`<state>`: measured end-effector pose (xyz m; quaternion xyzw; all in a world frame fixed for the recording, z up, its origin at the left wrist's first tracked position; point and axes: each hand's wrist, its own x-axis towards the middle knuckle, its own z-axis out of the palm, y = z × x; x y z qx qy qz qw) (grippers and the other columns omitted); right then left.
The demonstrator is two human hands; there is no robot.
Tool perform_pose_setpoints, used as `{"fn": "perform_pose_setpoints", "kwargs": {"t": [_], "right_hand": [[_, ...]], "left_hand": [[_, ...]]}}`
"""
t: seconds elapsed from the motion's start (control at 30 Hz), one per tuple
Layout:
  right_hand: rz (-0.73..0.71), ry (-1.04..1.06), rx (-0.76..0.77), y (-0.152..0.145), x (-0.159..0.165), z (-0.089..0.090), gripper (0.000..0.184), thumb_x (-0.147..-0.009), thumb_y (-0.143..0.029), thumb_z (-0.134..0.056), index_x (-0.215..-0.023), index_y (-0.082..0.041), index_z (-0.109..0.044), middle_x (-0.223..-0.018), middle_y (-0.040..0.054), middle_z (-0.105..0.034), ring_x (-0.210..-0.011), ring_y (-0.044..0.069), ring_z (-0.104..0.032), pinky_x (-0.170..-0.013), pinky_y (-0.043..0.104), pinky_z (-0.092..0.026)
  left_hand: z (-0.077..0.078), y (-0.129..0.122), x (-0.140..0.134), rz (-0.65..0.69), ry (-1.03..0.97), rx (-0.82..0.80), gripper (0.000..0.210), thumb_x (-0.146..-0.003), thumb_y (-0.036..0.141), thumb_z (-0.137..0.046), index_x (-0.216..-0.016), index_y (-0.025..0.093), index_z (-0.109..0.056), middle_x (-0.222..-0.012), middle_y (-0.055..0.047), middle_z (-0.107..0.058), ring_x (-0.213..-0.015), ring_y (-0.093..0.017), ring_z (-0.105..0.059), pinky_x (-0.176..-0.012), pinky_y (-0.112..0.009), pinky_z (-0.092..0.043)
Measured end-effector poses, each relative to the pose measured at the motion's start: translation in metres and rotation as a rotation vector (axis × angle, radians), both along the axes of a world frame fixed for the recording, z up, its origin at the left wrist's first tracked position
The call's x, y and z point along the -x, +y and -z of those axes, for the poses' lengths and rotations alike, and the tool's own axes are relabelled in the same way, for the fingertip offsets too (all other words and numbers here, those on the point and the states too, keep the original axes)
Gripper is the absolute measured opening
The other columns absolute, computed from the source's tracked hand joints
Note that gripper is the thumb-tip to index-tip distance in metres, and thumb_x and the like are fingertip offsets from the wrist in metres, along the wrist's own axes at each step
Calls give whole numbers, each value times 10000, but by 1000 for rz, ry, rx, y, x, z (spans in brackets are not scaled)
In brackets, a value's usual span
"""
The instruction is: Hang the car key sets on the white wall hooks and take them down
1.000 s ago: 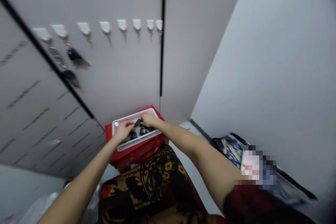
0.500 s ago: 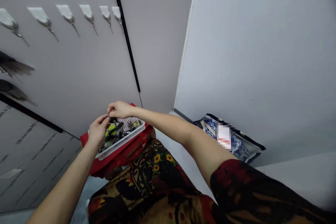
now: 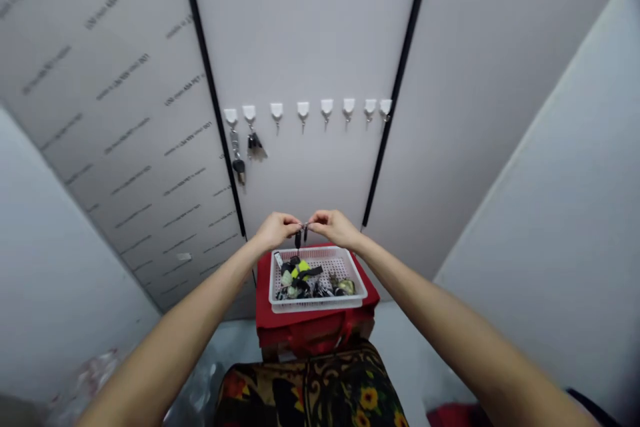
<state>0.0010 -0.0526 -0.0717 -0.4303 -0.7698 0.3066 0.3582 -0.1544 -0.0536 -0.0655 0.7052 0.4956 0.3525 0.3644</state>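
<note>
"Hands, approx where?"

"Both out front, over the basket. L hand (image 3: 276, 229) had thumb & fingertips pinched on a small bunch of slim, dark, key-like pieces (image 3: 299, 239); R hand (image 3: 339, 227) was clamped on the same bunch from its own side, fingertips almost meeting."

"And the bunch?"

"Dangled betw. the two hands, by the far rim of a rectangular white plastic basket w/ perforated base (image 3: 317, 305). Too small to ID each pc."

"Basket contents?"

"Jumble of black & silvery bits, mostly L & near side, incl. a neon-yellow pc (image 3: 301, 269), a black strap-like strip (image 3: 314, 272) against it, & a rounded greenish-gold item (image 3: 346, 287) nr the near R corner."

"Sat on what?"

"A flat-topped red bag w/ handles (image 3: 269, 319), just beyond the dark floral cloth (image 3: 367, 397) over the person's lap."

"Wall?"

"Row of 8 white hooks w/ metal prongs (image 3: 303, 109) on a pale grey panel (image 3: 310, 27). Far-L one carried a chain w/ a black-headed key (image 3: 239, 165); next one, a small black cluster (image 3: 254, 141)."
</note>
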Motion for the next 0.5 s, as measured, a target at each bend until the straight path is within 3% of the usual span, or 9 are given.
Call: {"fn": "perform_pose_setpoints", "kwargs": {"t": [0.13,0.27,0.37,0.5], "right_hand": [[-20,78,50,0,13,-7,204,-584,-284,-476,-693,-118,-523,-584,-8,-505,-511,57,-421,-512,188,-346],[10,165,80,6,28,-20,217,-591,-317,-458,-642,-117,-529,-512,-11,-485,-466,59,-418,-481,197,-358],[60,295,40,18,38,-45,200,-579,-317,-457,-595,-123,-507,-467,-30,-454,-432,50,-397,-456,190,-353],[206,410,-65,46,57,-94,183,-560,-301,-458,-555,-121,-489,-464,-25,-462,-409,46,-393,-418,177,-348]], "left_hand": [[-15,2,7,-5,35,-64,144,-551,218,-475,-597,128,-578,-417,39,-470,-417,-59,-391,-441,-180,-316],[-35,9,7,-48,-35,-135,109,-535,160,-487,-619,118,-543,-428,48,-453,-408,-47,-383,-429,-172,-313],[-51,21,8,-104,-190,-220,131,-561,176,-487,-674,114,-513,-503,30,-487,-448,-44,-411,-452,-168,-339],[-68,40,13,-199,-338,-366,191,-609,243,-472,-751,118,-491,-687,-27,-547,-587,-63,-471,-551,-184,-375]]}}
